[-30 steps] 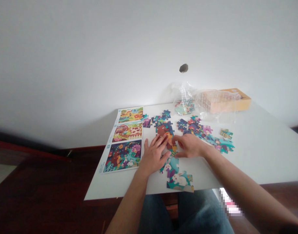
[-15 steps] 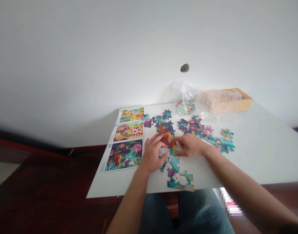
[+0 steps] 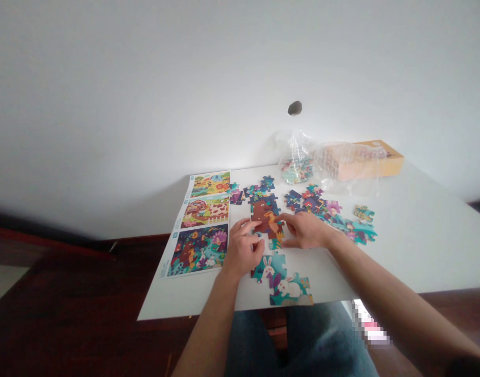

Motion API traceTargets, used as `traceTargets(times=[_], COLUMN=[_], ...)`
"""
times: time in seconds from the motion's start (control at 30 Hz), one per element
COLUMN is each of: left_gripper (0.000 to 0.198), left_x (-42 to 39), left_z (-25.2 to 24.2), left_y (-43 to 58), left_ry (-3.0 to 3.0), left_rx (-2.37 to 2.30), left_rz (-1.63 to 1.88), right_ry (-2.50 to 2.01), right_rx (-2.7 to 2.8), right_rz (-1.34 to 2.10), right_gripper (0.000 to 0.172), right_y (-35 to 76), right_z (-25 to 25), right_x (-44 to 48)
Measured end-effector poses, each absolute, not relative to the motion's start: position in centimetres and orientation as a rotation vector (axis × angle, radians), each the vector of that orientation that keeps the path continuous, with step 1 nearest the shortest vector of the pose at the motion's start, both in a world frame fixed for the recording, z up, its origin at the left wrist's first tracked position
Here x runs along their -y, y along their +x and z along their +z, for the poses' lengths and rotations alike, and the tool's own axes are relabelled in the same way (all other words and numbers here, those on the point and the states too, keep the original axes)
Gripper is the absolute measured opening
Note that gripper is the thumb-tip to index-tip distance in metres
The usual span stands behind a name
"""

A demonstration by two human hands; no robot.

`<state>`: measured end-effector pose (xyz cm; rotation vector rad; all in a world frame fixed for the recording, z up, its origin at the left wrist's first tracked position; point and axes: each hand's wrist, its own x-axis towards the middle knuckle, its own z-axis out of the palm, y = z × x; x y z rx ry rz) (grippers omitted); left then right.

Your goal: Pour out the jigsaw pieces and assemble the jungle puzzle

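My left hand [image 3: 243, 248] has curled fingers at the lower left edge of a joined bear section [image 3: 263, 210] of a jigsaw puzzle. A small dark teal puzzle piece [image 3: 257, 235] shows partly between its fingers and thumb; the rest is hidden. My right hand [image 3: 307, 229] lies at the section's right side, index finger stretched onto its edge. The right thumb sits apart, beside a teal piece with a yellow plant [image 3: 276, 241] below the bear. Nearer me lies a joined rabbit section [image 3: 290, 289], separate from the bear section.
Left lies a reference sheet [image 3: 198, 250] with three pictures. Loose and joined pieces [image 3: 312, 201] spread to the right, with a single piece [image 3: 364, 213] farther right. Behind them stand a clear bag of pieces [image 3: 297, 170] and a yellow box [image 3: 392, 166] partly covered by plastic, near the wall.
My left hand has shifted slightly left and its fingers have curled in, uncovering more of the bear. My right hand stays nearly in place at the section's right edge.
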<state>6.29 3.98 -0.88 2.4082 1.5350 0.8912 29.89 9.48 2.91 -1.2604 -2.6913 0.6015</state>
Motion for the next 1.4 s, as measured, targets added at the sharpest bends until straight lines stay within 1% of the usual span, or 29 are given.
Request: traceTargets(times=[0.2, 0.33, 0.47, 0.63, 0.73, 0.8, 1.2, 1.4], left_gripper=[0.007, 0.015, 0.015, 0.017, 0.017, 0.018, 0.018, 0.017], left_x=[-3.9, -3.96, -4.02, -3.96, -3.96, -3.98, -4.13, -3.99], left_z=[-0.59, -0.66, -0.82, -0.73, -0.69, -0.72, -1.12, -0.93], left_y=[6.43, 6.49, 6.53, 6.59, 6.58, 6.57, 6.5, 6.58], left_ry=[2.362, 2.385, 2.398, 2.402, 2.408, 2.414, 2.426, 2.411], left_rx=[-1.558, -1.564, -1.571, -1.577, -1.572, -1.567, -1.522, -1.533], left_rz=[0.891, 0.808, 0.787, 0.781, 0.777, 0.779, 0.844, 0.841], right_ry=[-1.315, -1.325, -1.331, -1.279, -1.241, -1.241, -1.24, -1.268], right_rx=[2.699, 2.698, 2.705, 2.74, 2.767, 2.755, 2.749, 2.767], right_rz=[0.561, 0.553, 0.528, 0.581, 0.615, 0.607, 0.583, 0.57], right_gripper=[0.063, 0.061, 0.055, 0.056, 0.049, 0.048, 0.053, 0.071], right_y=[29.79, 29.78, 29.73, 29.71, 29.79, 29.83, 29.94, 30.08], right_z=[2.88, 2.84, 2.99, 3.28, 3.34, 3.25, 2.78, 2.87], right_x=[-9.48, -9.55, -9.43, -9.27, -9.3, -9.36, -9.52, -9.61])
